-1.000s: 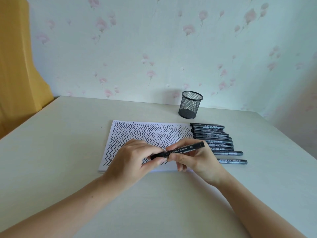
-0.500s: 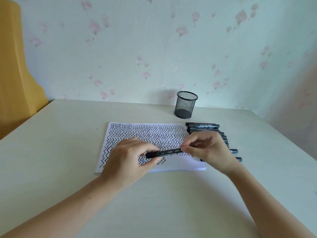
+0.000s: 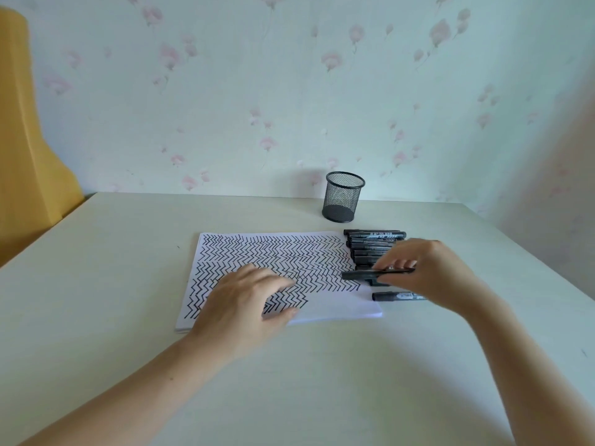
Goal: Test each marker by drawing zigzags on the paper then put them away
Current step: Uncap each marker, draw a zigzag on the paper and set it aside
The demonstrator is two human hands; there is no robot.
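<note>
Capped black marker pen [image 3: 375, 273] sits horizontal in the right hand [image 3: 428, 275], pinched between fingertips and thumb, just above the right edge of the white paper sheet [image 3: 338, 307] and over the row of black markers [image 3: 373, 247] lying side by side on the table. One more black marker [image 3: 397, 296] lies apart, nearest the person. Left hand [image 3: 244, 304] rests flat on the paper, fingers relaxed, holding nothing.

Paper is almost filled with black zigzag rows; only the near-right corner is blank. Judgement: testing is mostly done, or close to it. Black wire-mesh pen cup [image 3: 344, 196] stands behind the row, near the wall, and looks empty, so the put-away step looks not yet started. Everything sits on a pale cream table [image 3: 128, 252].
</note>
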